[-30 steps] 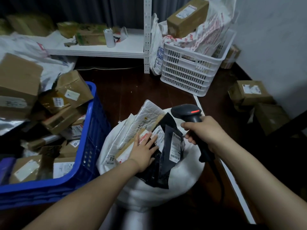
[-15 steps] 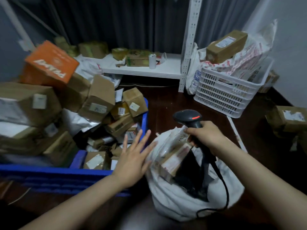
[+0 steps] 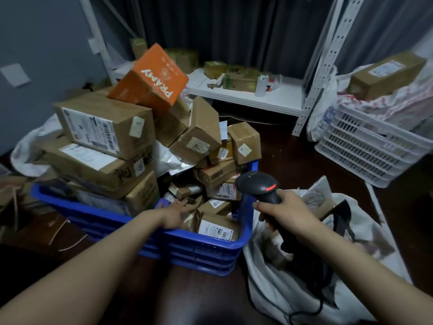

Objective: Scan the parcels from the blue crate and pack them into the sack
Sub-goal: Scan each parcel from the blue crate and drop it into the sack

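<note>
The blue crate stands in the middle, heaped with brown cardboard parcels and an orange box on top. My left hand reaches over the crate's near rim and lies among the small parcels inside; its fingers look fairly straight, and I cannot see a grip on any parcel. A labelled small parcel lies just right of it. My right hand grips the black barcode scanner above the white sack, which holds several parcels at lower right.
A white slatted basket with bags and a long brown box stands at the right. A low white shelf with small items runs along the back. More boxes and a white bag pile up at the left. The floor is dark wood.
My left hand left the parcels in the sack, swung left and went down into the blue crate. The view turned left toward the crate. My right hand kept holding the scanner.
</note>
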